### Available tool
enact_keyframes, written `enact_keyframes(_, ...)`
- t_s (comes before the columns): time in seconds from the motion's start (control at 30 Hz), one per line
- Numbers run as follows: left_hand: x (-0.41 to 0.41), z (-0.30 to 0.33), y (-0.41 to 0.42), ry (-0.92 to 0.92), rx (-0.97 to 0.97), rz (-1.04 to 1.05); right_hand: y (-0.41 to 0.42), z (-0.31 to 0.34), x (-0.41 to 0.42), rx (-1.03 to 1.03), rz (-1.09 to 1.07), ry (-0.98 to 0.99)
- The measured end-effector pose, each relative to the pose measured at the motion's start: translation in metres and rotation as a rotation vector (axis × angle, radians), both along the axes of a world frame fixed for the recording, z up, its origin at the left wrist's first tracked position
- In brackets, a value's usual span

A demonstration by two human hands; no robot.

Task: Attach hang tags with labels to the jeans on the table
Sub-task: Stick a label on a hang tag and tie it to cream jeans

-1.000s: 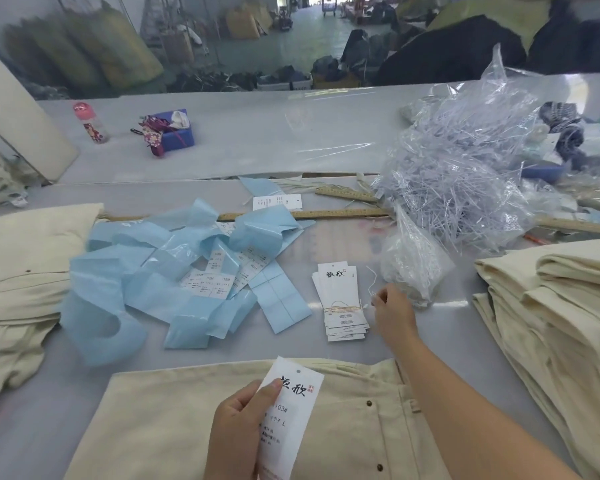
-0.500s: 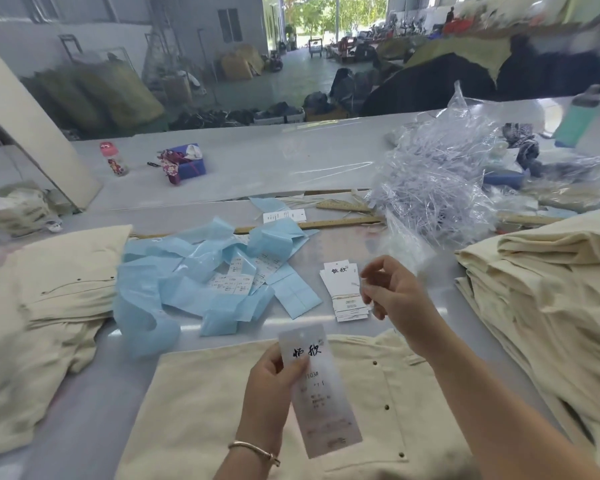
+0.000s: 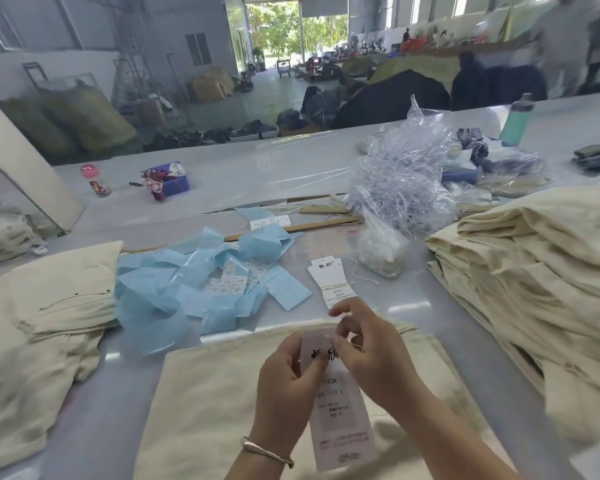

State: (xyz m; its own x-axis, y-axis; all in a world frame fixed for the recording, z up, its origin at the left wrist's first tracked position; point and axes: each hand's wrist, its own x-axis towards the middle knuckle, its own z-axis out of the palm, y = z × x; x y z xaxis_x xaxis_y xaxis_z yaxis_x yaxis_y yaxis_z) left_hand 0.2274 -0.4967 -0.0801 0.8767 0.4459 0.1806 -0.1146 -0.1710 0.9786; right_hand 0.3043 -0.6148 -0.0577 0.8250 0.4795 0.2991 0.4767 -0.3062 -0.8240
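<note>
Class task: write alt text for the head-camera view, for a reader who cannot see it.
Both hands, left and right, hold a long white printed hang tag above cream jeans lying flat on a grey table. Behind lie crumpled pale blue backing strips and a small stack of white tags.

Single head view, looking forward-down, close over table (image 3: 413, 327).

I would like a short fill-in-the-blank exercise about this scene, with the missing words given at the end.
1. The left hand holds a white ____ over the jeans.
2. The loose strips beside the tag stack are light ____.
3. The pile of folded jeans lies on the person's ____ side.
4. The wrist with the bracelet is the ____ one.

Missing words: hang tag; blue; right; left
</note>
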Motion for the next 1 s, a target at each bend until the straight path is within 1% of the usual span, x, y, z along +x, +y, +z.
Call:
enact_keyframes(0.17,-0.007,0.007,-0.003,-0.019,0.058,-0.005,0.001,0.004,-0.012,0.019,-0.059,-0.039)
enact_keyframes(0.27,-0.011,0.006,-0.005,-0.039,0.057,-0.023,0.001,0.006,-0.017,0.058,-0.054,-0.038)
enact_keyframes(0.3,-0.013,0.006,-0.006,-0.059,0.032,-0.030,0.001,0.006,-0.018,0.071,-0.046,-0.032)
enact_keyframes(0.37,-0.015,0.008,-0.005,-0.079,-0.098,-0.036,0.000,0.007,-0.019,0.115,-0.027,0.003)
enact_keyframes(0.5,-0.014,0.010,0.001,-0.031,-0.349,-0.029,0.001,0.010,-0.022,0.233,0.018,0.111)
enact_keyframes(0.57,-0.011,0.009,0.003,-0.023,-0.421,-0.019,0.001,0.010,-0.023,0.272,0.038,0.136)
enact_keyframes(0.6,-0.010,0.008,0.003,-0.024,-0.427,-0.019,0.001,0.010,-0.024,0.283,0.048,0.138)
enact_keyframes(0.73,-0.009,0.008,0.001,-0.030,-0.358,-0.019,-0.001,0.011,-0.025,0.313,0.091,0.156)
enact_keyframes(0.83,-0.009,0.009,0.001,-0.039,-0.238,-0.011,-0.004,0.010,-0.022,0.261,0.078,0.155)
enact_keyframes(0.87,-0.008,0.009,0.001,-0.033,-0.165,-0.004,-0.006,0.009,-0.021,0.203,0.041,0.125)
enact_keyframes(0.93,-0.005,0.008,0.003,0.008,0.042,0.031,-0.010,0.005,-0.019,0.038,-0.111,-0.027)
enact_keyframes(1.0,0.001,0.007,0.005,0.051,0.192,0.070,-0.014,0.007,-0.017,-0.040,-0.249,-0.164)
